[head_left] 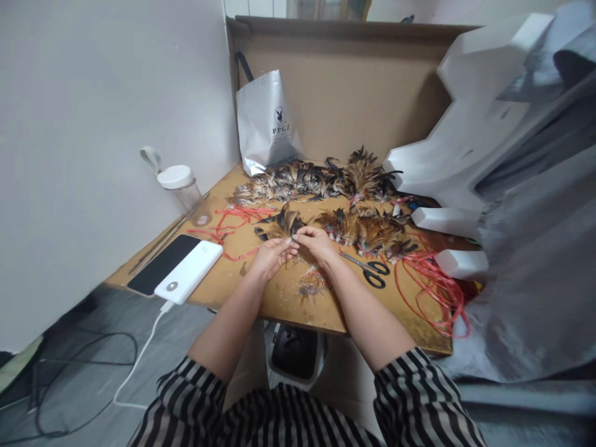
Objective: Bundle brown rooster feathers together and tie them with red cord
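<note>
Two sleeves [189, 397], one held feather bunch [283, 225]

The feathers [291, 222] are brown and black, the ribbon [429, 266] red.

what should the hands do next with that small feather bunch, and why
Probably even up the feather bunch at its base: the left hand and right hand meet there with fingertips close together, and the feathers splay at different angles. Whether it is already tied can't be told; the scissors lie unheld.
</note>
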A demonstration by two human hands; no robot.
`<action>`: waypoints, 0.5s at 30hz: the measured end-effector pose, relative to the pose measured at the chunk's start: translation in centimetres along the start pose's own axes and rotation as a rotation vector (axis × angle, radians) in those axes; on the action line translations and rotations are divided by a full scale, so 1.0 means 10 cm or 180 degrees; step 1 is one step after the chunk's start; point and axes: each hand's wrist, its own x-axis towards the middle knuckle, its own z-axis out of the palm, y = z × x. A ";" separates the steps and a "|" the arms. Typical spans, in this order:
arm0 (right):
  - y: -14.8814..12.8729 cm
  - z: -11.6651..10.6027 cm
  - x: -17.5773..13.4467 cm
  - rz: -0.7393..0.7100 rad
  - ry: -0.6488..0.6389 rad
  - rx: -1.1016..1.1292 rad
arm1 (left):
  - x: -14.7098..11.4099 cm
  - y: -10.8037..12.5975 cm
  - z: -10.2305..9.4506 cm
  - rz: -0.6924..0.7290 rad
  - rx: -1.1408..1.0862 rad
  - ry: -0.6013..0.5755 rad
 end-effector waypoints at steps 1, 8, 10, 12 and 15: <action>0.00 0.00 0.00 -0.0028 0.0012 -0.0053 | 0.00 0.00 0.00 -0.0002 0.0017 0.0021; 0.01 0.00 0.01 -0.0148 0.0003 -0.0287 | -0.02 0.01 0.03 -0.0014 0.0177 0.0119; 0.01 -0.01 0.01 -0.0175 -0.0055 -0.0298 | -0.02 0.00 0.04 0.0015 0.0218 0.0134; 0.00 -0.03 0.01 -0.0184 -0.0115 -0.0323 | -0.01 0.01 0.03 0.0099 0.0266 0.0203; 0.00 -0.07 0.02 -0.0135 -0.0087 -0.0638 | 0.02 0.03 0.01 0.0349 0.0203 0.0467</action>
